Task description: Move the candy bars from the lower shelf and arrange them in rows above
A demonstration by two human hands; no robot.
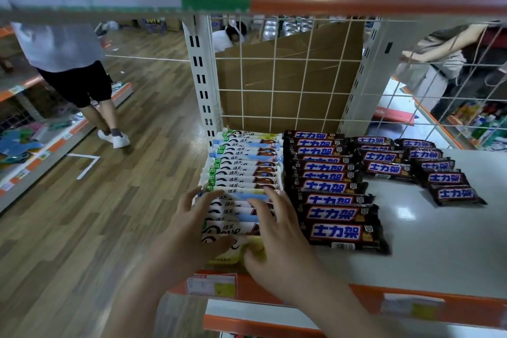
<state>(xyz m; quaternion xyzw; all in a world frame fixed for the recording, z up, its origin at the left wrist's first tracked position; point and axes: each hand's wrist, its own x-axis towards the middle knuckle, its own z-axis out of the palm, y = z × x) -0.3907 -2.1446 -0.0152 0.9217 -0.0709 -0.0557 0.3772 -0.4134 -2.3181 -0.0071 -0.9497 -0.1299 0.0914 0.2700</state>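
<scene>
Both hands lie open, fingers spread, on the row of white candy bars [241, 184] on the shelf [439, 241]. The left hand [192, 225] touches its near-left end, the right hand [277, 236] its near-right end. Dark candy bars [334, 211] lie in rows at 3 o'clock of them.

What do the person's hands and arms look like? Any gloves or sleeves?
Both are bare. The left hand and right hand wear no gloves, rings or watch, and no sleeve shows on either forearm up to the picture's edge.

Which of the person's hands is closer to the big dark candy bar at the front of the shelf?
Right. The right hand lies just beside the front dark candy bar, on the white bars. The left hand is farther, at that row's far side.
</scene>
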